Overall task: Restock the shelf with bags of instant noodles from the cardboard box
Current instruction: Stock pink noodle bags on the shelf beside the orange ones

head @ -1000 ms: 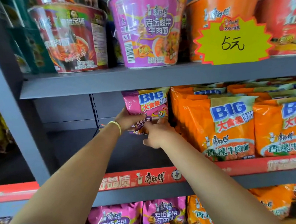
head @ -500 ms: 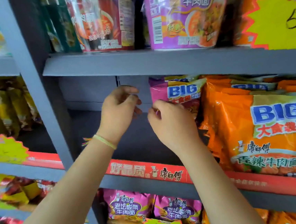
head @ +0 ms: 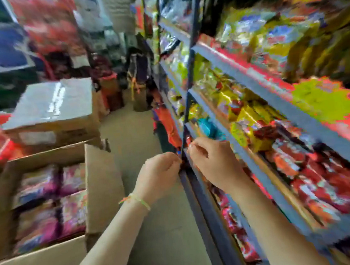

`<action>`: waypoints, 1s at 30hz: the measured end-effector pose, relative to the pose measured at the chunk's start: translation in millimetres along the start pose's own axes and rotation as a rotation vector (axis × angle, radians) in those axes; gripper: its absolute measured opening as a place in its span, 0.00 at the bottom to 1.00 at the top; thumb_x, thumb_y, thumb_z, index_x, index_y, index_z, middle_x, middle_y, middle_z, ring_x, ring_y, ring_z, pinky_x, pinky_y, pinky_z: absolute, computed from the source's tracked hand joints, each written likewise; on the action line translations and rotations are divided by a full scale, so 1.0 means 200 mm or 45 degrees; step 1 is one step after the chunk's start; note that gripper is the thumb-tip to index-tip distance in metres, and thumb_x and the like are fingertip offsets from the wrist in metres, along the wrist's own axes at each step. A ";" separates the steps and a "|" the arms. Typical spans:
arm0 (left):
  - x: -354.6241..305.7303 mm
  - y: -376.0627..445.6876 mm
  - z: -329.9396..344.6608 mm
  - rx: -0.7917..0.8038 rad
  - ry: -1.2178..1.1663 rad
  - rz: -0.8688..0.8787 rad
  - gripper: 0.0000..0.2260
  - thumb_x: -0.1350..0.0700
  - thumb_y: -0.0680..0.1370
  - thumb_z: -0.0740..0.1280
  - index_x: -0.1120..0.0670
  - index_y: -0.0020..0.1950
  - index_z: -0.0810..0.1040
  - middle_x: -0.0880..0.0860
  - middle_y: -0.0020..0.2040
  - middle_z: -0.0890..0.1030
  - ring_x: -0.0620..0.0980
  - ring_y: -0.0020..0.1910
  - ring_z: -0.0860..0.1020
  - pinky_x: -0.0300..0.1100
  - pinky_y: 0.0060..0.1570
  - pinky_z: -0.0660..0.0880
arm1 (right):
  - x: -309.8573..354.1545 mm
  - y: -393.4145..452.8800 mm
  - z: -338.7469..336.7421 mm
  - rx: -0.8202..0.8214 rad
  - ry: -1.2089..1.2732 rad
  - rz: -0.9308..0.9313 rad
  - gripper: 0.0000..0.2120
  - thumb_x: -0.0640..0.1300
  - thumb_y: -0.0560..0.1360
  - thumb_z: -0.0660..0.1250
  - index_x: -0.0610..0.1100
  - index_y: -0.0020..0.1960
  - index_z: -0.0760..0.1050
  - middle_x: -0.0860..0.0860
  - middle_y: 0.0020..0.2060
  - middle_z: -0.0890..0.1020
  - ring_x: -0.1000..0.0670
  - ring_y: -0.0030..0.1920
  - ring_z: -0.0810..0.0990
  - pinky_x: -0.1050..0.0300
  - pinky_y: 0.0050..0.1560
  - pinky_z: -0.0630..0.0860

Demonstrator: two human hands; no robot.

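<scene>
Everything's pretty smeared here, so going by what's readable. Landmark is the open cardboard box [head: 102, 188] at the lower left; the pink-purple bags of instant noodles [head: 52, 199] are packed inside it in rows, filling what shows of the inside. None of them are in either hand.

Right of the box, across a strip of grey floor [head: 158, 230], is the grey metal shelf [head: 265, 166], its tiers stuffed with blurry yellow and red packets I can't read. Both hands are up between the box and the shelf, close to the shelf's front upright. The left hand [head: 159, 174] is nearer the box, fingers curled loosely in, nothing visible in them, and there's a thin yellow-green bracelet [head: 139, 200] on that wrist. The right hand [head: 213, 160] is on the far side from the box, right in front of the shelf edge, fingers also curled under; can't tell whether the tips are pinching anything, too blurry.

Behind the box sits a closed carton [head: 54, 114] with shiny tape on top. Well right of the box, a jagged yellow price tag [head: 322, 99] hangs on a shelf rail.
</scene>
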State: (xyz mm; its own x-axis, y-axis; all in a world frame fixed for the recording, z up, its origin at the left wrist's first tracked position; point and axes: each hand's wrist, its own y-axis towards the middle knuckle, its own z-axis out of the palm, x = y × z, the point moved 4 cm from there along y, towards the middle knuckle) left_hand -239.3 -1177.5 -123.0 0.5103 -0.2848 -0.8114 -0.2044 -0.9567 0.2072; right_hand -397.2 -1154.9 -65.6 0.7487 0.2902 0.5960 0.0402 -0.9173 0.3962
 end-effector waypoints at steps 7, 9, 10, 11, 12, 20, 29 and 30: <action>1.07 -0.42 -0.87 -0.381 0.401 -0.601 0.13 0.48 0.74 0.62 0.51 0.49 0.83 0.55 0.48 0.84 0.56 0.50 0.81 0.48 0.47 0.77 | 0.47 0.19 1.31 0.652 0.094 -0.059 0.11 0.46 0.78 0.63 0.44 0.40 0.78 0.50 0.32 0.81 0.47 0.36 0.77 0.48 0.42 0.75; 1.33 -0.56 -1.01 -0.425 0.475 -0.741 0.14 0.48 0.74 0.60 0.51 0.50 0.82 0.54 0.49 0.83 0.56 0.52 0.80 0.48 0.48 0.75 | 0.59 0.18 1.61 0.804 0.073 -0.054 0.10 0.44 0.79 0.64 0.43 0.42 0.79 0.48 0.36 0.82 0.48 0.38 0.76 0.51 0.43 0.72; 1.43 -0.63 -1.05 -0.429 0.499 -0.808 0.13 0.48 0.76 0.60 0.51 0.50 0.82 0.54 0.50 0.83 0.56 0.53 0.80 0.47 0.49 0.74 | 0.64 0.17 1.75 0.873 0.051 -0.046 0.09 0.44 0.79 0.64 0.42 0.43 0.79 0.47 0.38 0.82 0.48 0.39 0.77 0.51 0.43 0.71; 1.53 -0.68 -1.09 -0.419 0.518 -0.875 0.11 0.50 0.77 0.61 0.51 0.51 0.81 0.53 0.50 0.82 0.55 0.53 0.79 0.46 0.49 0.73 | 0.67 0.16 1.88 0.939 0.020 -0.044 0.09 0.44 0.79 0.63 0.41 0.44 0.79 0.47 0.39 0.82 0.46 0.41 0.78 0.50 0.43 0.72; 1.62 -0.72 -1.11 -0.406 0.531 -0.932 0.10 0.52 0.78 0.62 0.51 0.52 0.81 0.52 0.51 0.82 0.55 0.53 0.79 0.46 0.48 0.72 | 0.69 0.15 2.01 1.009 -0.019 -0.046 0.09 0.44 0.79 0.63 0.41 0.46 0.79 0.46 0.40 0.82 0.45 0.43 0.79 0.50 0.44 0.73; 1.91 -0.82 -1.09 -0.406 0.602 -1.124 0.09 0.49 0.79 0.61 0.50 0.50 0.80 0.51 0.50 0.83 0.54 0.51 0.80 0.44 0.41 0.69 | 0.50 0.13 2.57 1.201 -0.646 0.063 0.25 0.49 0.76 0.66 0.40 0.70 0.67 0.42 0.66 0.71 0.40 0.68 0.69 0.47 0.67 0.68; 1.94 -0.80 -1.08 -0.342 0.668 -1.119 0.11 0.49 0.79 0.59 0.52 0.47 0.77 0.52 0.48 0.82 0.56 0.47 0.80 0.45 0.38 0.65 | 0.43 0.11 2.74 1.371 -1.129 0.033 0.46 0.74 0.63 0.70 0.45 0.70 0.68 0.44 0.67 0.71 0.42 0.69 0.70 0.43 0.67 0.66; 1.94 -0.80 -1.08 -0.338 0.667 -1.114 0.11 0.49 0.79 0.58 0.52 0.46 0.77 0.52 0.47 0.82 0.56 0.47 0.80 0.45 0.37 0.65 | 0.42 0.10 2.75 1.378 -1.132 0.065 0.47 0.75 0.62 0.70 0.45 0.70 0.69 0.44 0.67 0.71 0.42 0.69 0.69 0.44 0.67 0.65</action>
State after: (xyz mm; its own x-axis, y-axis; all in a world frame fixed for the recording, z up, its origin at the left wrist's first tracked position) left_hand 171.5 -1148.4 -352.8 0.7018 0.5817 -0.4113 0.5668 -0.8056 -0.1724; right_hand 29.6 -1299.0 -391.5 0.9116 0.3568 -0.2042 0.1794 -0.7922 -0.5833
